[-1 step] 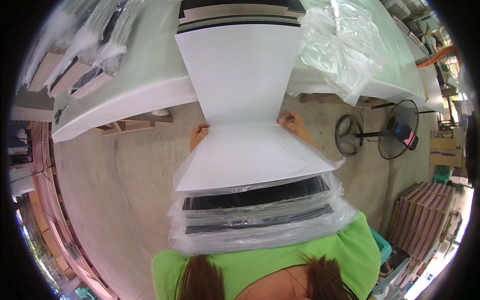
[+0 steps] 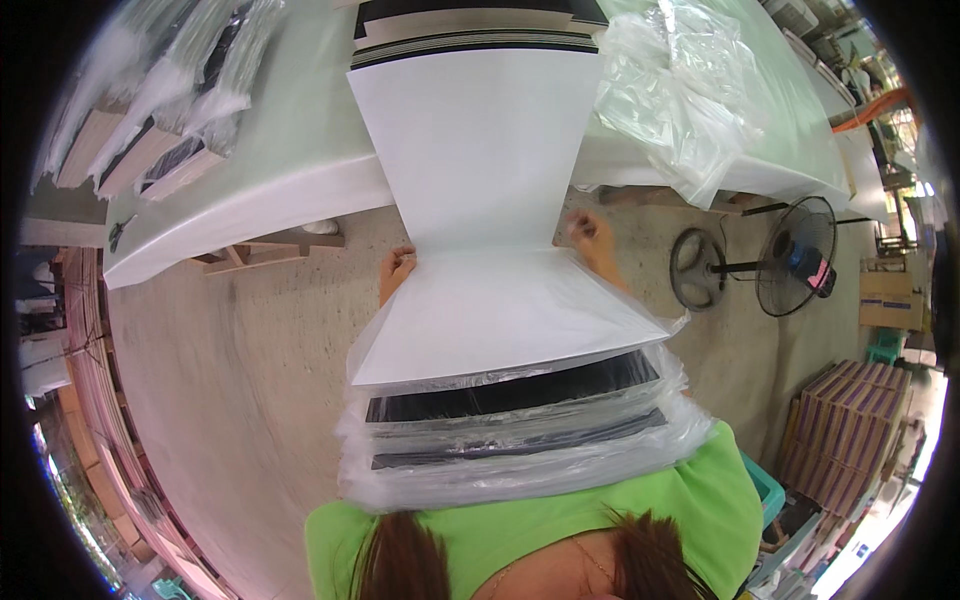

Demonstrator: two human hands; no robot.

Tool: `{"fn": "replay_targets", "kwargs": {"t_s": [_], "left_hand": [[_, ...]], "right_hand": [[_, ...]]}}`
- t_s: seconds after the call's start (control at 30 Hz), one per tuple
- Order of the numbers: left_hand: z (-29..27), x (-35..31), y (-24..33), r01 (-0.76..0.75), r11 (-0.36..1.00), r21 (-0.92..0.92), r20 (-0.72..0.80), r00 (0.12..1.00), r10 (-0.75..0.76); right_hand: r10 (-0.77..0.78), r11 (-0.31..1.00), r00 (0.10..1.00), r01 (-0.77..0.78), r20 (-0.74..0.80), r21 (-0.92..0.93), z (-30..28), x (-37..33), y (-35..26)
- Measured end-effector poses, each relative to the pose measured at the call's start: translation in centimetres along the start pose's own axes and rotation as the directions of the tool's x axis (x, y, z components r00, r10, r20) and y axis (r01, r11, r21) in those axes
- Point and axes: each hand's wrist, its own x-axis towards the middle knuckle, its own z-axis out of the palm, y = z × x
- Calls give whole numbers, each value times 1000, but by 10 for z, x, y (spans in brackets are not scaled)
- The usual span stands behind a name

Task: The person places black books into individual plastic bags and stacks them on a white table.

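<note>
A large white sheet (image 2: 480, 140) slopes from a stack of black and white boards (image 2: 470, 30) on the table toward my chest, dipping at a crease between my hands. Its near half lies over a clear plastic-wrapped stack (image 2: 510, 440) with black panels showing, close against my green top. My left hand (image 2: 397, 268) has its fingers curled at the sheet's left edge by the crease, gripping it. Beside the right edge, my right hand (image 2: 592, 240) is raised a little off the sheet; its bent fingers are blurred, so their closure is unclear.
The table (image 2: 300, 130) carries plastic-wrapped stacks (image 2: 160, 150) at left and a loose heap of clear plastic (image 2: 690, 100) at right. Scissors (image 2: 122, 230) lie near its left corner. A standing fan (image 2: 795, 258) and a striped box pile (image 2: 845, 435) occupy the right side.
My right hand has shifted slightly up and to the right, coming away from the sheet's edge. My left hand and the sheet stay almost in place.
</note>
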Motion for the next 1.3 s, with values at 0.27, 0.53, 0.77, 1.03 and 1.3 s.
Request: {"fn": "replay_targets", "kwargs": {"t_s": [0.27, 0.53, 0.77, 1.03, 1.3], "left_hand": [[-1, -10, 1, -52, 984, -171, -7, 999, 51], [1, -12, -4, -131, 986, -101, -64, 990, 125], [-14, -17, -19, -62, 988, -144, -93, 994, 49], [-3, -23, 6, -46, 991, -123, -119, 992, 32], [-13, -30, 28, -44, 992, -121, -128, 991, 28]], "right_hand": [[-559, 767, 751, 308, -352, -562, -89, 114, -133], [-324, 908, 877, 182, -354, -378, -122, 193, -99], [-131, 963, 944, 49, -302, -264, -110, 193, -110], [-152, 913, 986, 164, 61, -374, -139, 225, -103], [182, 834, 982, -129, -47, 537, -195, 271, -155]]}}
